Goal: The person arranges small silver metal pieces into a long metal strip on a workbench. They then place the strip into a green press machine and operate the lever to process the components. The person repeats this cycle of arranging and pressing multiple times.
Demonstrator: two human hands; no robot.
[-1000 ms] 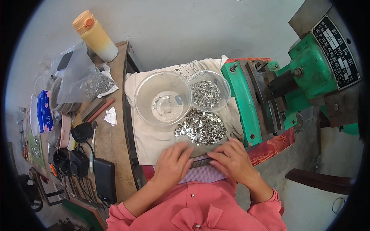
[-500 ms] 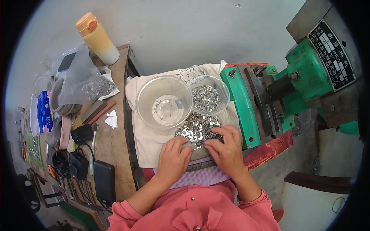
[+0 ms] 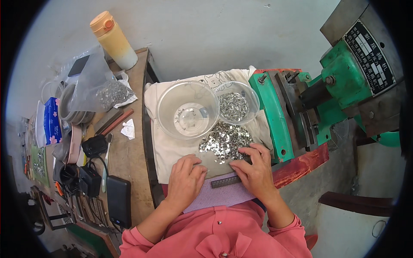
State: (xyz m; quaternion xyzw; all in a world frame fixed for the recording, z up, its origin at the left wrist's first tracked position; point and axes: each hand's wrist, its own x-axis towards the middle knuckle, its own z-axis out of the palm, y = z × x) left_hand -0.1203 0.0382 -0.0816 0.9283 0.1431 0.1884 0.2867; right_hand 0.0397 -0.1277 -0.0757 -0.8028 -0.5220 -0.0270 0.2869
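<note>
At the metal pieces' (image 3: pixel 226 139) near edge, the right hand (image 3: pixel 259 168) is held with fingers parted, nothing visibly gripped; the left hand (image 3: pixel 184 178) is half-curled, its hold undiscernible. The pieces are heaped on cloth (image 3: pixel 165 161) before two clear tubs (image 3: pixel 167 101).

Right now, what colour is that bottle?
The bottle is yellow fading to white, its lid orange: head view.

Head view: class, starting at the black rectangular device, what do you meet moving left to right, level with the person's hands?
Black rectangular device → left hand → dark ruler-like strip → right hand → red board → dark red curved bar
</note>
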